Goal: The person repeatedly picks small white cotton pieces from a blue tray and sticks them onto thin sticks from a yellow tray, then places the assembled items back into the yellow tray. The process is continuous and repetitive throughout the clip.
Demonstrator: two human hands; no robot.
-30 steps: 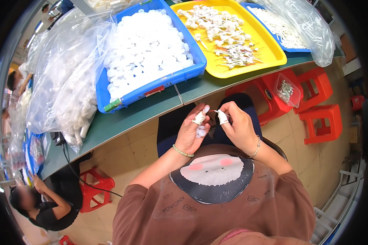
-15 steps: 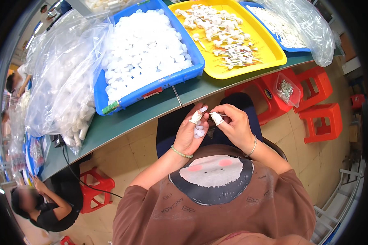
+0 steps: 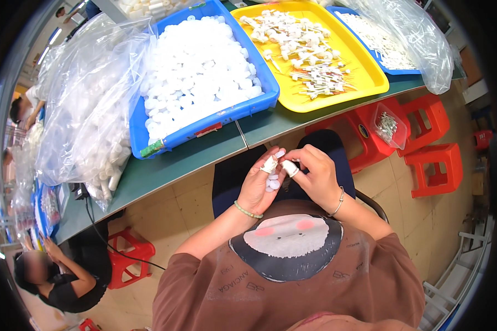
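The small white caps lie in your left hand, which is curled around them, with one more cap near the fingertips. Your right hand is close beside it, fingers bent — what they pinch, I cannot tell. Both hands are in front of the table, not above it, so a loose cap could fall toward the floor if you open the left palm or tilt it. The white wraps on your thumbs may weaken the feeling, and a cap could slip. Farther out, the blue tray is heaped with caps; a knock could spill some. In the yellow tray, thin wires could tangle if pulled carelessly.
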